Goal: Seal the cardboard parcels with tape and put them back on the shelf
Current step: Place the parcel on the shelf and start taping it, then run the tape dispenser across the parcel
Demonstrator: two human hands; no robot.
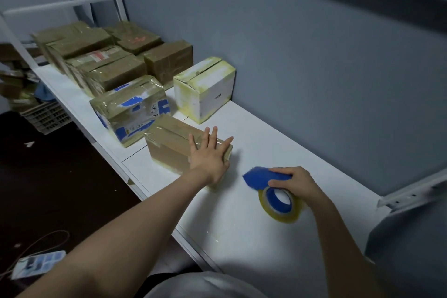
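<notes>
Pressing with straight fingers, the left grip (208, 156) lies flat on the small brown taped cardboard parcel (169, 144) on the white shelf (242, 237); the right grip (296, 182) clasps a blue tape dispenser (258, 176) nearby.

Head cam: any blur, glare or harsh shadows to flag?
Head view: blue tape dispenser in the right hand is motion-smeared; far stack of brown taped parcels is soft; white shelf board shows only faint glints; light is dim and even, with a faint shadow beside the small brown cardboard parcel under the left hand.
</notes>
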